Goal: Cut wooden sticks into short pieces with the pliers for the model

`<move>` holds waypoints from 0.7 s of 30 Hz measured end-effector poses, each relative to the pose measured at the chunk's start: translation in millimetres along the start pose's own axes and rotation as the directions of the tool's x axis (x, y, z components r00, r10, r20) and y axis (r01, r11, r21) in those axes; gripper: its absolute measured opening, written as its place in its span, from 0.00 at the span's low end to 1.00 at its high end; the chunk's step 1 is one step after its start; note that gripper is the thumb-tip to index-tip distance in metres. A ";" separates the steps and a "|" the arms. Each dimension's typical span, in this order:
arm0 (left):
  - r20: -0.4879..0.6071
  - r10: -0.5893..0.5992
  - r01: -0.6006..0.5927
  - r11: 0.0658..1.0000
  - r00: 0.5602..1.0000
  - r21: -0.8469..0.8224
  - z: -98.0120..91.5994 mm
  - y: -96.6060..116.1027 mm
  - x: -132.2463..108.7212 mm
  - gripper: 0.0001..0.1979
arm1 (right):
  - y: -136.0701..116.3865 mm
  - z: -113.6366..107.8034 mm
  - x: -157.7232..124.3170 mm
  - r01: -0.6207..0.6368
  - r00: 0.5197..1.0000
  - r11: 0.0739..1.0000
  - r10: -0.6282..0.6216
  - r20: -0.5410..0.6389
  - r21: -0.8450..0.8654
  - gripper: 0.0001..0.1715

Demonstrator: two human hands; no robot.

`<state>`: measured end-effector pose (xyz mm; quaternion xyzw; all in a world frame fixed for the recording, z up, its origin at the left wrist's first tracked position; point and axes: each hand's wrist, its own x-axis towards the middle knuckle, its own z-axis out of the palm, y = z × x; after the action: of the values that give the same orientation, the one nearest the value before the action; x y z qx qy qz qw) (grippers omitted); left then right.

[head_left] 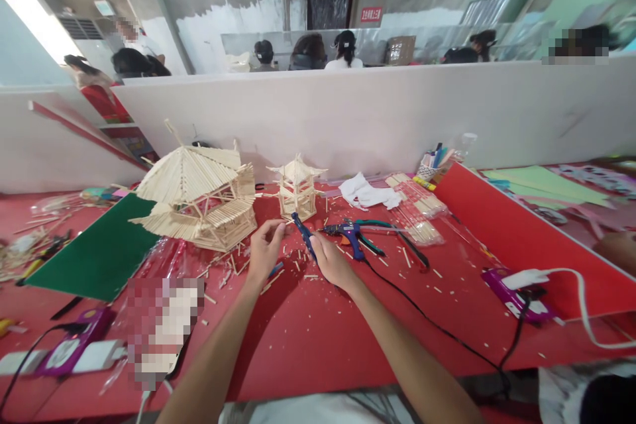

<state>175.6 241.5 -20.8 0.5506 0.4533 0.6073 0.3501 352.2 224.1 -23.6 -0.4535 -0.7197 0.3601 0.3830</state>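
My left hand [265,248] is closed, its fingertips pinching a thin wooden stick [289,222]. In my right hand [330,258] is a slim dark-blue hand tool [303,233]; its tip is close to the stick, and its exact kind I cannot make out. Just beyond both hands stands a small pavilion model [298,195] built of sticks. To its left is a larger stick pavilion [199,202] with a broad sloping roof. A blue hot glue gun [350,233] lies right of my right hand, beside green-handled pliers [372,246].
Stick offcuts litter the red table [308,344]. A green board [99,258] lies left and a red board [527,238] leans right. Bagged sticks [417,212] and a white cloth [368,192] sit behind. The glue gun's black cord [422,305] runs right toward a purple power strip [521,295].
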 end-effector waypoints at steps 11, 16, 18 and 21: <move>0.048 0.016 -0.022 0.991 0.999 0.132 0.8 1.1 -2.6 0.15 | -2.2 1.7 -2.3 -0.008 1.000 0.999 0.007 -0.005 -0.040 0.20; 0.067 0.021 -0.031 0.986 0.998 0.163 0.0 0.2 -3.0 0.16 | -2.5 1.2 -3.0 0.006 1.000 0.998 -0.006 -0.007 -0.066 0.21; 0.068 0.024 -0.036 0.983 0.997 0.181 -0.3 0.2 -3.1 0.17 | -2.8 1.0 -3.2 0.013 1.000 0.998 -0.013 -0.005 -0.068 0.21; 0.071 0.027 -0.042 0.977 0.997 0.208 -0.7 0.4 -2.9 0.17 | -4.2 -0.1 -3.4 0.023 1.000 0.997 -0.023 0.003 -0.076 0.21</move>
<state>175.4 238.6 -21.5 0.6125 0.4929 0.5431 0.2947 351.7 219.5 -20.8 -0.4591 -0.7385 0.3283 0.3689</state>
